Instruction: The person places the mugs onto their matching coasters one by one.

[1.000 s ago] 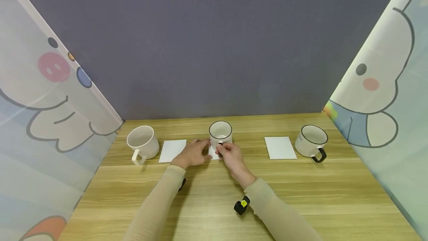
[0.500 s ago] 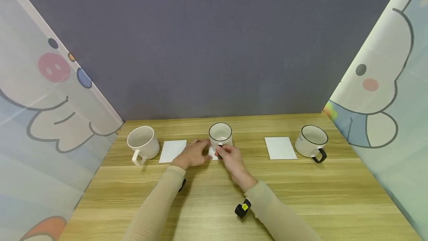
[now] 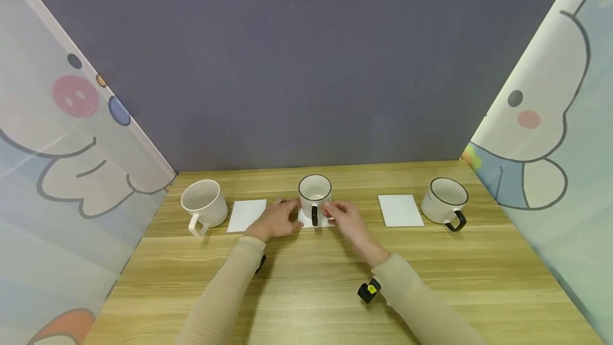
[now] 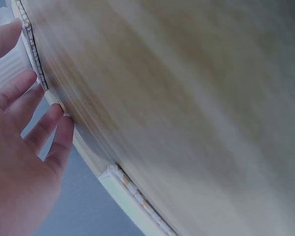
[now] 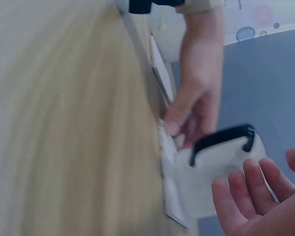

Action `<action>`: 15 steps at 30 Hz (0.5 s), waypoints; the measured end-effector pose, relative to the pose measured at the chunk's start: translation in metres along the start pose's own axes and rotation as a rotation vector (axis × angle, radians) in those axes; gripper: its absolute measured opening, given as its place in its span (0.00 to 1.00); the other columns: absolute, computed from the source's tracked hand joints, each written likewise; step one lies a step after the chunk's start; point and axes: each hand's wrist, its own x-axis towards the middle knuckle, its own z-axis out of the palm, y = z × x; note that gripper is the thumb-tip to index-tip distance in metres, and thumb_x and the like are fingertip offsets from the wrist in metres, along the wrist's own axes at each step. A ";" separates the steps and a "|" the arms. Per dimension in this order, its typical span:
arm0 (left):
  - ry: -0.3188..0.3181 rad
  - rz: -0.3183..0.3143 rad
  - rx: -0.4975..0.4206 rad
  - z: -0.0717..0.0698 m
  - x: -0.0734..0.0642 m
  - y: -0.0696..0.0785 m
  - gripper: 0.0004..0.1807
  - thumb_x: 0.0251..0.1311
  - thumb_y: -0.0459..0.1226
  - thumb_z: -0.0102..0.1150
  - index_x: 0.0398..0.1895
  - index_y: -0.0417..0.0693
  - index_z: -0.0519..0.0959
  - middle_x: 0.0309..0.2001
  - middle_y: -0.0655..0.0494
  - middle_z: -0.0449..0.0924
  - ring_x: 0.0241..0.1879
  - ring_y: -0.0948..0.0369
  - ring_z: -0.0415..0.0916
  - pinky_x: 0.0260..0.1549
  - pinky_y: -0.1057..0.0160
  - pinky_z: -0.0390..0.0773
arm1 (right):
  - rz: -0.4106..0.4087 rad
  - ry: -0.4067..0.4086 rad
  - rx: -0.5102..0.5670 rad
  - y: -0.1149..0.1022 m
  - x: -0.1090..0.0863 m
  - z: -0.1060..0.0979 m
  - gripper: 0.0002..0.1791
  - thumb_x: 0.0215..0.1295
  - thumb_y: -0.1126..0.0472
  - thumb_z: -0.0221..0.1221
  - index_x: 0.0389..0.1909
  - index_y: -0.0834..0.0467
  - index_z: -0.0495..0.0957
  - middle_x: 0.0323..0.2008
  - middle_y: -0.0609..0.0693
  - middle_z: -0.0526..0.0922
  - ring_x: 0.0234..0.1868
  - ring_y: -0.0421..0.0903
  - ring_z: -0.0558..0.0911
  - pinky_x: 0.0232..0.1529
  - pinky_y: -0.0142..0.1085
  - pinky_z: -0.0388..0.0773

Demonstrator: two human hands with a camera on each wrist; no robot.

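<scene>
A white mug (image 3: 306, 205) with a dark rim stands upright on the middle white square coaster (image 3: 305, 222). Its black handle (image 3: 314, 216) faces me. My left hand (image 3: 278, 221) rests at the coaster's left side, thumb near the front corner and index finger farther back, beside the mug. In the left wrist view the fingers (image 4: 19, 103) are stretched out along the coaster's edge. My right hand (image 3: 348, 220) is just right of the handle, its fingertips close to the mug's side. The right wrist view shows that hand (image 5: 260, 196) with fingers apart, holding nothing.
On the left stand a plain white mug (image 3: 210, 209) and a white coaster (image 3: 246, 215) to its right. On the right, a black-handled mug (image 3: 439, 209) is beside another coaster (image 3: 401, 211). A dark grey panel (image 3: 306, 68) rises behind the wooden table (image 3: 306, 281).
My right hand has let go of the black handle and moved a little to the right, so the handle now shows fully. The left hand and the mugs stay in place.
</scene>
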 end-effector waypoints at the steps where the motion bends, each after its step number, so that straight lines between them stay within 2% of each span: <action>1: 0.000 -0.002 0.001 0.000 0.000 -0.001 0.29 0.64 0.53 0.65 0.67 0.58 0.73 0.67 0.60 0.75 0.70 0.51 0.63 0.68 0.40 0.62 | 0.000 0.003 -0.006 -0.002 0.000 -0.003 0.15 0.75 0.62 0.57 0.44 0.74 0.80 0.39 0.61 0.85 0.46 0.60 0.83 0.51 0.52 0.82; 5: 0.001 -0.001 -0.004 0.001 -0.001 -0.002 0.30 0.64 0.53 0.65 0.67 0.57 0.72 0.67 0.59 0.75 0.70 0.50 0.63 0.68 0.39 0.61 | -0.018 -0.009 -0.043 -0.013 0.001 -0.017 0.15 0.76 0.63 0.56 0.46 0.75 0.79 0.41 0.64 0.85 0.47 0.62 0.83 0.54 0.55 0.80; 12: -0.001 -0.005 -0.010 -0.001 -0.001 0.000 0.29 0.65 0.53 0.65 0.67 0.58 0.72 0.68 0.59 0.74 0.71 0.49 0.62 0.69 0.38 0.60 | -0.075 -0.065 -0.219 -0.031 -0.005 -0.054 0.18 0.77 0.57 0.56 0.48 0.71 0.81 0.41 0.61 0.85 0.40 0.48 0.84 0.52 0.51 0.82; 15: -0.002 -0.006 -0.014 -0.002 -0.001 0.000 0.29 0.65 0.53 0.65 0.67 0.58 0.72 0.68 0.59 0.74 0.71 0.49 0.62 0.68 0.38 0.60 | -0.113 -0.081 -0.309 -0.036 -0.010 -0.068 0.19 0.78 0.54 0.56 0.50 0.69 0.81 0.41 0.58 0.85 0.42 0.48 0.84 0.52 0.50 0.82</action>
